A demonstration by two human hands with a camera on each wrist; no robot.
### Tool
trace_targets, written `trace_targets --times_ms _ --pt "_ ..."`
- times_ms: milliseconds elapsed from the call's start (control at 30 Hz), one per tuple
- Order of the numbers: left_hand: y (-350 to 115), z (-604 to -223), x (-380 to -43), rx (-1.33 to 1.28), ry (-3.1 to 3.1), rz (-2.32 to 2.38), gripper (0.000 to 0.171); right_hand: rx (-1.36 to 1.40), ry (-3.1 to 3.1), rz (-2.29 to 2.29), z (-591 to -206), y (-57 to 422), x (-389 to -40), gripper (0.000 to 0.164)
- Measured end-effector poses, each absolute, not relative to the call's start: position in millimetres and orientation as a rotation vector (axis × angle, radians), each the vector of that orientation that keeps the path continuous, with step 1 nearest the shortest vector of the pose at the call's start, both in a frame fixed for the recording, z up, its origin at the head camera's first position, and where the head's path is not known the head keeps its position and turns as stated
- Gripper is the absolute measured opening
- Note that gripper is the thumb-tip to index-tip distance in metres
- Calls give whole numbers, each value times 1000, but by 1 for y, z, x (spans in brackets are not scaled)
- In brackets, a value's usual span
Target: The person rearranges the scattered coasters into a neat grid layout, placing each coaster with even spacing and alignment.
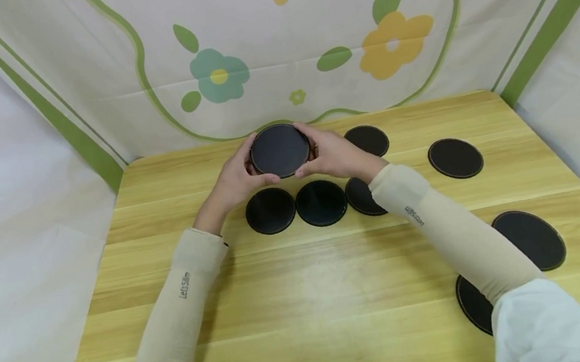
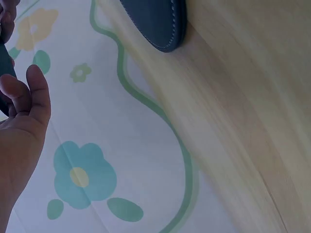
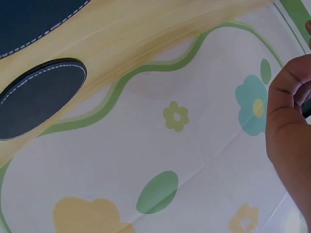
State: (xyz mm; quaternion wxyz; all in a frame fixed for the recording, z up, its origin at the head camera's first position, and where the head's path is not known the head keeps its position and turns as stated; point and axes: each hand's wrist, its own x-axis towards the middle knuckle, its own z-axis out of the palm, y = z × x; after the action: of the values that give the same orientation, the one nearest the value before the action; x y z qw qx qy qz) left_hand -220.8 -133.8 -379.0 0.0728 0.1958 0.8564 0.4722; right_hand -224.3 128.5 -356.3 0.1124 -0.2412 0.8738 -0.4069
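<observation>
A round black coaster (image 1: 279,151) with a stitched edge is held up over the back of the wooden table (image 1: 305,306). My left hand (image 1: 236,174) grips its left side, thumb at the lower rim. The opposite side is gripped by my right hand (image 1: 338,152), its thumb also near the lower rim. Just in front of the held coaster, a left coaster (image 1: 270,211), a middle coaster (image 1: 321,203) and a right coaster (image 1: 361,198) lie in a row, the last partly hidden by my right arm. In the wrist views the held coaster shows only at the frame edge.
Behind my right hand lies another coaster (image 1: 369,140). Farther right sits a single coaster (image 1: 455,158). Near the right front, a coaster (image 1: 533,241) and a lower coaster (image 1: 474,305) are partly covered by my right arm. A flowered cloth (image 1: 269,99) hangs at the back edge.
</observation>
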Motion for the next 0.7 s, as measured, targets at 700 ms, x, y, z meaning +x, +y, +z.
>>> trace_targets --times_ms 700 --pt "-107 -375 -205 593 2098 1943 91 -608 2138 -1880 -363 154 -200 77"
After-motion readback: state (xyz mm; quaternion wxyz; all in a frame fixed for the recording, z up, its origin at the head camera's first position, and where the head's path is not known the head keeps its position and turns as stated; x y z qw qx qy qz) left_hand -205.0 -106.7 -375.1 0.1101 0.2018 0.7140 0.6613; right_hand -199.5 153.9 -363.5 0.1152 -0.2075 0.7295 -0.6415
